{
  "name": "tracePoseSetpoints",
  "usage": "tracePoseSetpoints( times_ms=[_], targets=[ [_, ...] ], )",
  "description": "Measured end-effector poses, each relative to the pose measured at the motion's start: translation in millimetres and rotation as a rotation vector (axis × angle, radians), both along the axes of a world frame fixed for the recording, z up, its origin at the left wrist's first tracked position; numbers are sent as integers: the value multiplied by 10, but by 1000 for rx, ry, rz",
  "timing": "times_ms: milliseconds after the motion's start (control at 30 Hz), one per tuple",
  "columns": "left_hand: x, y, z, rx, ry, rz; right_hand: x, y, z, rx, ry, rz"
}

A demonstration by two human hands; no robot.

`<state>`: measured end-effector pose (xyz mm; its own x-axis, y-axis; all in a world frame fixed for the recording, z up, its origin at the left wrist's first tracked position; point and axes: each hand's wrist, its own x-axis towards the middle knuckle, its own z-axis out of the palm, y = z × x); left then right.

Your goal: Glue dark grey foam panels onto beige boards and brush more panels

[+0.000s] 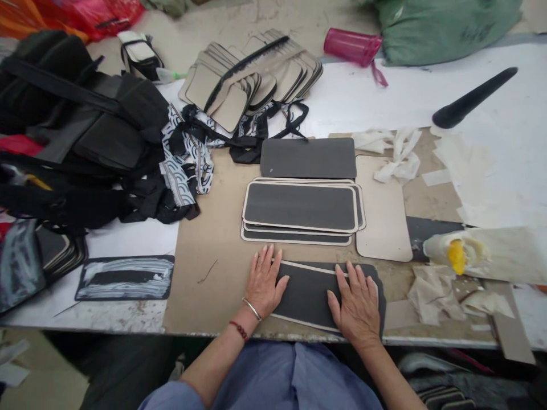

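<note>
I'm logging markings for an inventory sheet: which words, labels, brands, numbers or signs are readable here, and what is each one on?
No readable text anywhere in this view.
Green sack: dark marks, possibly writing, too blurred to read.

Bright, diffuse light with soft shadows, slightly soft detail, and blurred, stretched edges

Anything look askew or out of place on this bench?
Yes: the pink cup lies on its side by the green sack, not upright. The dark panels at the left hand and right hand have edges out of line.
</note>
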<state>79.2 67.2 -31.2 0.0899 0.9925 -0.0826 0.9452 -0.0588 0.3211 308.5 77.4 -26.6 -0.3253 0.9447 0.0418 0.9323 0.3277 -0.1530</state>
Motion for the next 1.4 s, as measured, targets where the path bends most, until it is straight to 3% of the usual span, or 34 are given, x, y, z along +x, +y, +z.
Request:
tracePoseSetpoints(
  times_ms=[133, 200, 267, 333, 367, 433, 533, 700, 1033, 1400],
  targets=[
    [-46, -11, 21, -7, -228, 64, 5, -8, -12, 15, -29, 6],
    [-124, -25, 67, 9, -423, 225, 9, -18, -32, 40, -32, 11],
    [-223, -41, 127, 2, -615, 476, 15, -28, -59, 65, -29, 8],
    [-317, -57, 175, -85, -787, 680, 22, -36, -87, 86, -25, 2],
    [-352, -62, 187, -146, -864, 721, 26, -40, -101, 94, -24, 1],
    [-390, -65, 187, -237, -971, 711, 31, -45, -120, 102, -26, 3],
    [-364, -48, 165, -226, -994, 635, 33, -48, -127, 108, -49, 7],
    [-229, -17, 171, -142, -874, 593, 20, -47, -107, 129, -94, 7],
    [-88, -73, 101, -14, -565, 640, 20, -49, -108, 153, -104, 12],
    [-57, -78, 55, 39, -467, 593, 28, -57, -106, 148, -89, 12]
  ],
)
